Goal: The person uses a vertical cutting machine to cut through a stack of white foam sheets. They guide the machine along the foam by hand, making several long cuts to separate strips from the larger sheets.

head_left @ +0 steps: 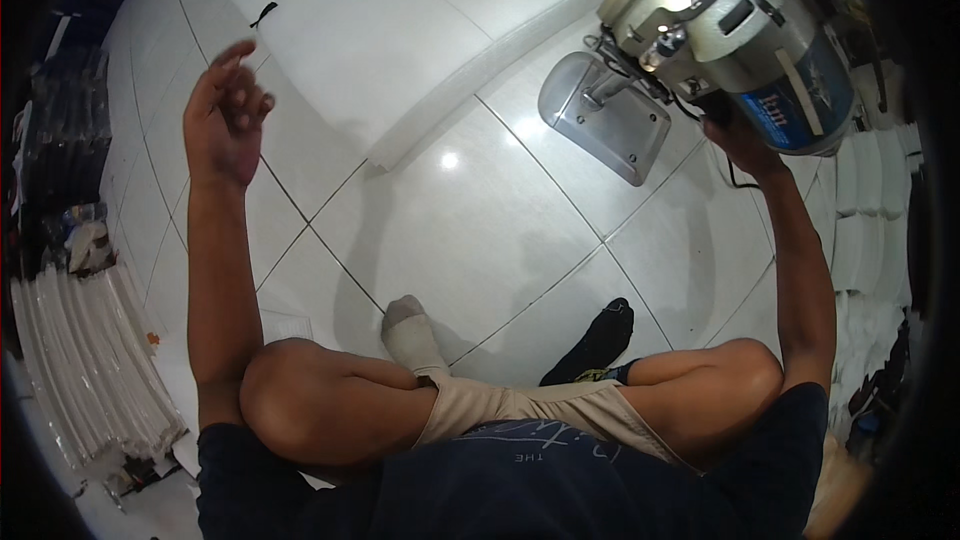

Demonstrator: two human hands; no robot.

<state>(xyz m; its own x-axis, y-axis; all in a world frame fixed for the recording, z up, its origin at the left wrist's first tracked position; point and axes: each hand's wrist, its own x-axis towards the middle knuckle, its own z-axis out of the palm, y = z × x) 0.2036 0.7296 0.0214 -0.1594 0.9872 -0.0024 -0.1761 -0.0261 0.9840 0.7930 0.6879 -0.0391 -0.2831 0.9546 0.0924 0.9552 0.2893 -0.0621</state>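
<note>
At the upper right is a cloth cutting machine [735,15] with a pale grey motor housing, a blue label band and a flat metal base plate [610,125]. It looks tilted, motor toward me. My right hand [742,140] is closed at a dark handle on the motor's near side; the motor partly hides the fingers. To the left, my left hand [230,115] is raised over the tiles, holding nothing, its fingers loosely bent and apart. Past its fingertips a small black strip [263,14] lies by the edge of a broad white layered sheet [400,40].
White tiled floor [480,230] lies between my hands and feet. Stacks of folded white material [95,360] line the left side, below dark wrapped bundles [75,130]. More white stacks [865,210] stand at the right, near a black cord [735,178].
</note>
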